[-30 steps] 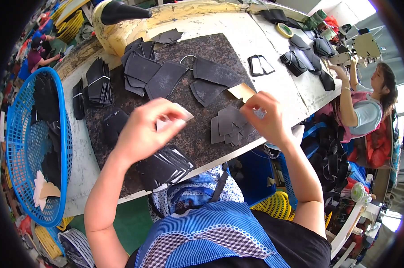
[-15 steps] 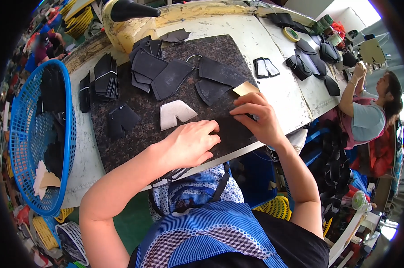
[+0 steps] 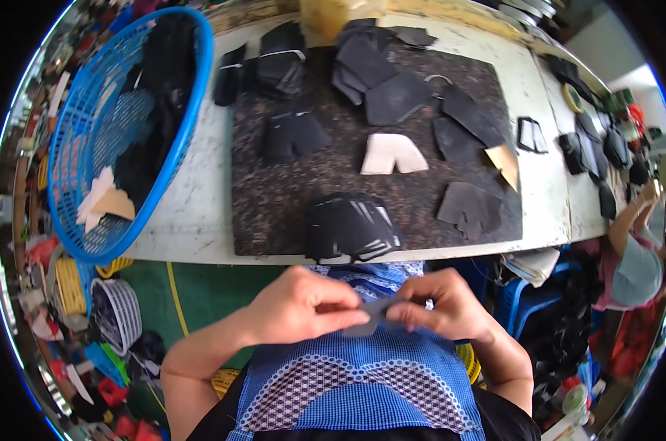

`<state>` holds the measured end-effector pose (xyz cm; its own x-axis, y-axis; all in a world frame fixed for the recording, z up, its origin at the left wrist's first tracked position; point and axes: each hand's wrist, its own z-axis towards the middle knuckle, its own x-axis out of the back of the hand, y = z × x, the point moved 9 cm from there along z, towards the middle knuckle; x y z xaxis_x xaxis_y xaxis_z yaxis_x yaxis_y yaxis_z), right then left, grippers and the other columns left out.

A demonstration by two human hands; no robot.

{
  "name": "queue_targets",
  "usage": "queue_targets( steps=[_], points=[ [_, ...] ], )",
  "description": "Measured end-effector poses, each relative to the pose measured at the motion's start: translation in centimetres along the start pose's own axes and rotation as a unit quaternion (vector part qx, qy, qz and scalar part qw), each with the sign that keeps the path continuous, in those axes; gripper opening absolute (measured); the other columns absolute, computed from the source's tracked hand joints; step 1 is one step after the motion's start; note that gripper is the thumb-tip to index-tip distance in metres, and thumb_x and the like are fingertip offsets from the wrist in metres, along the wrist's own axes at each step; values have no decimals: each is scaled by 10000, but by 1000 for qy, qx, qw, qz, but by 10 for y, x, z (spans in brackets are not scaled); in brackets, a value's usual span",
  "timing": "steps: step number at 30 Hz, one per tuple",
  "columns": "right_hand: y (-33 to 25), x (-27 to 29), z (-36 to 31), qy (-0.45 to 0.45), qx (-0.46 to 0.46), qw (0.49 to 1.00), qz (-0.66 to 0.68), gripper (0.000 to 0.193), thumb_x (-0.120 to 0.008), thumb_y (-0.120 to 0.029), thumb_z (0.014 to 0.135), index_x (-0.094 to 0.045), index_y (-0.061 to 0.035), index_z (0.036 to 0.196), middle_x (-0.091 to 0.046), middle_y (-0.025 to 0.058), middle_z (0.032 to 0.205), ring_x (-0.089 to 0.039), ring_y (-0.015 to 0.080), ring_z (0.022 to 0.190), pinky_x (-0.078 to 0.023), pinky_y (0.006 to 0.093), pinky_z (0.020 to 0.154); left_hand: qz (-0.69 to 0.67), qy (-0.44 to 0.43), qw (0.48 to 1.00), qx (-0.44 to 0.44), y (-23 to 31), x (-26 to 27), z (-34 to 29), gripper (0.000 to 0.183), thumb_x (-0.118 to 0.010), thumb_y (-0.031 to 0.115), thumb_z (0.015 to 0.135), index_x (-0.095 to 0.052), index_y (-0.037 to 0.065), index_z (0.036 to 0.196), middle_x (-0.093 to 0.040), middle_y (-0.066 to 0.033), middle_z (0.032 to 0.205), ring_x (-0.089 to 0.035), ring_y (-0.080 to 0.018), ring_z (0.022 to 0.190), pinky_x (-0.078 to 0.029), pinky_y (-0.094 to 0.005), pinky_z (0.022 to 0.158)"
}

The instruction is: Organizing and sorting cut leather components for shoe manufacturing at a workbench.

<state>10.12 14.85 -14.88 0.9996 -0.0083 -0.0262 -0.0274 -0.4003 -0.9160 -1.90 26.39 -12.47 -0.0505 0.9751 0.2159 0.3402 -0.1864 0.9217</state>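
while the left grip point(image 3: 301, 309) pinches grey material point(image 3: 378, 307) (thin), the right grip point(image 3: 447, 307) does too.

Held pc point(image 3: 377, 309) before slab point(image 3: 281, 202), basket point(image 3: 206, 66) to L; on slab: cutout point(image 3: 383, 148) mid, stack point(image 3: 347, 226) nr front, pcs point(image 3: 469, 209) front R.

left grip point(image 3: 297, 305) and right grip point(image 3: 444, 303) have moved off the board point(image 3: 274, 202)

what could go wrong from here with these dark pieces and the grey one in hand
The small grey piece is pinched between the left hand and the right hand over the lap, so it might drop if they slip.

The dark stack lies at the near edge of the table, so a bump could knock it off.
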Motion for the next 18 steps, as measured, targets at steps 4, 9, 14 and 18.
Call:
queue_targets(
  steps=[4,9,14,18],
  points=[
    [-20,-24,27,-78,-36,996,24,216,-683,-162,1023,-731,17,914,-698,38,748,-666,78,627,-518,240,531,-83,128,988,-16,-32,19,-36,132,-795,145,925,-766,17,917,-708,-23,736,-647,-63,624,-482,-244,545],
    [-59,9,91,112,18,972,-207,310,-734,-232,983,-674,27,824,-656,69,623,-645,106,562,-470,250,500,-212,225,949,64,-66,68,-11,229,-736,191,993,-639,-1,915,-667,-25,717,-665,-85,589,-519,-212,514],
    [-50,6,102,101,-50,970,-216,318,-749,-226,968,-666,38,809,-663,91,618,-654,114,558,-472,268,502,-213,224,949,69,-88,64,-6,245,-717,215,1008,-634,11,901,-656,-21,708,-661,-85,575,-509,-208,504],
    [-46,11,104,132,-11,956,-261,320,-786,-221,932,-646,22,777,-644,85,608,-625,123,545,-460,294,496,-162,228,958,54,-91,65,-2,230,-738,203,990,-624,16,921,-656,-20,730,-635,-74,578,-495,-206,507]
  ],
)
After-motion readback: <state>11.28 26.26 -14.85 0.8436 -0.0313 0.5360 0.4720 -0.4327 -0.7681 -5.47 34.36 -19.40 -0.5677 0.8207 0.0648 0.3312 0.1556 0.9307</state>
